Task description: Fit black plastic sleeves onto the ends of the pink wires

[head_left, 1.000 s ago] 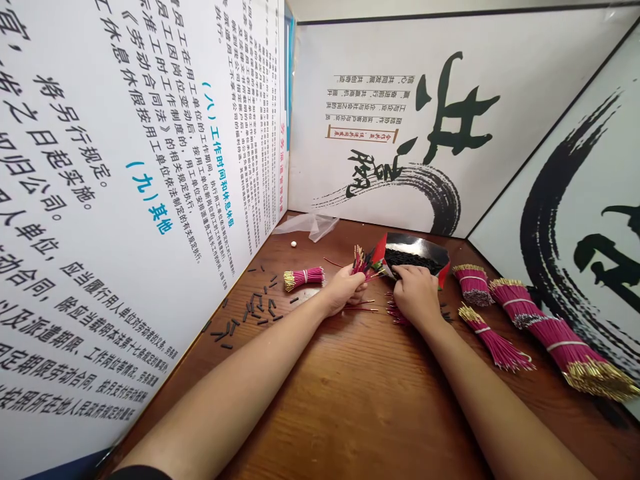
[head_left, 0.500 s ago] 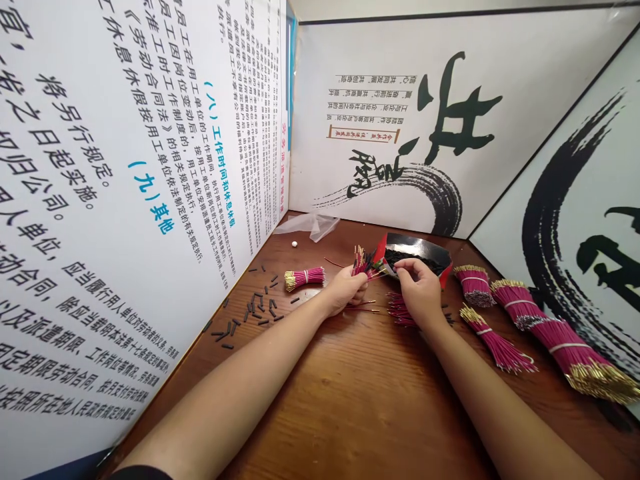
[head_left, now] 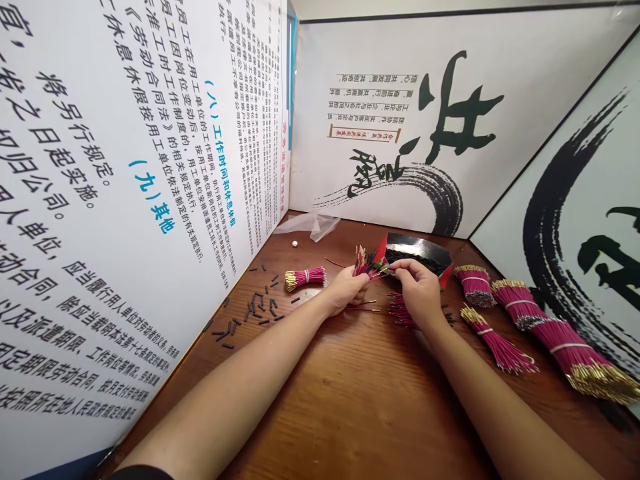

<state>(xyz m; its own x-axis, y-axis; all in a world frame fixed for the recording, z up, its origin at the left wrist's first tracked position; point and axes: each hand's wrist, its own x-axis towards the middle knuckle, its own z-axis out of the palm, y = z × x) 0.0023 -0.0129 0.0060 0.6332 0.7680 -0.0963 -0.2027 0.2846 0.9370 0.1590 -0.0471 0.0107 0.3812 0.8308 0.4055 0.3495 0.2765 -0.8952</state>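
My left hand [head_left: 347, 289] is closed round a bunch of magenta wires [head_left: 361, 263] with bare metal tips, some carrying black sleeves. A few gold-tipped wire ends stick out of it to the right. My right hand [head_left: 419, 288] is pinched at thumb and forefinger on what looks like a small black sleeve [head_left: 391, 267], right by those tips. Behind my right hand stands an open red and black box [head_left: 425, 245] with a heap of black pieces inside. More magenta wires [head_left: 399, 311] lie on the table, partly under my right hand.
Loose black sleeves [head_left: 260, 305] are scattered at the left. A tied wire bundle [head_left: 306, 277] lies beyond my left forearm. Several tied bundles [head_left: 520, 305] line the right side. Clear plastic film [head_left: 320, 227] lies at the back. Printed panels [head_left: 380, 40] wall the wooden table [head_left: 340, 413].
My right hand has moved slightly left, away from the box, bringing its fingertips to the wire tips. My left hand keeps its hold on the wires, almost still.
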